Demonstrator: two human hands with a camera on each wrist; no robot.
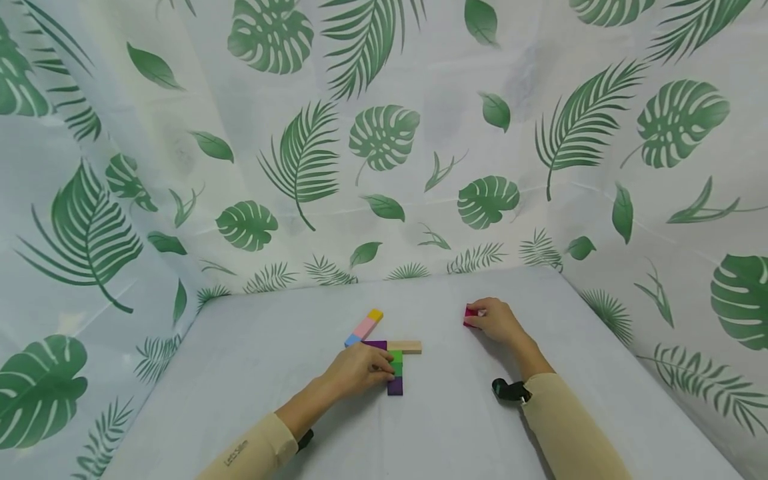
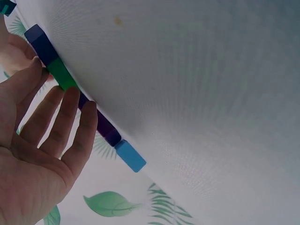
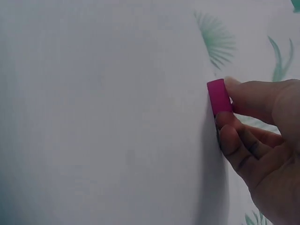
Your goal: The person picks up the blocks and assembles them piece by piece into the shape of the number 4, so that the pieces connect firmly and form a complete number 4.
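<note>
My right hand [image 1: 497,321] pinches a magenta-red block [image 3: 219,97] between thumb and fingers, at the far right part of the table. My left hand [image 1: 360,369] is at a row of joined-up blocks, its fingertips touching the left side of the green blocks [image 1: 397,363]. In the left wrist view its fingers [image 2: 84,136] lie loosely extended along the row. A purple block [image 1: 395,387] ends the row on the near side. Another purple block [image 1: 375,345] and a tan block [image 1: 405,347] lie across its far end. The left hand partly hides the row.
Blue [image 1: 353,340], pink [image 1: 364,327] and yellow [image 1: 375,314] blocks form a slanted line behind the left hand. A white cloth covers the table [image 1: 270,333]. Leaf-printed curtains [image 1: 384,220] stand at the back and both sides.
</note>
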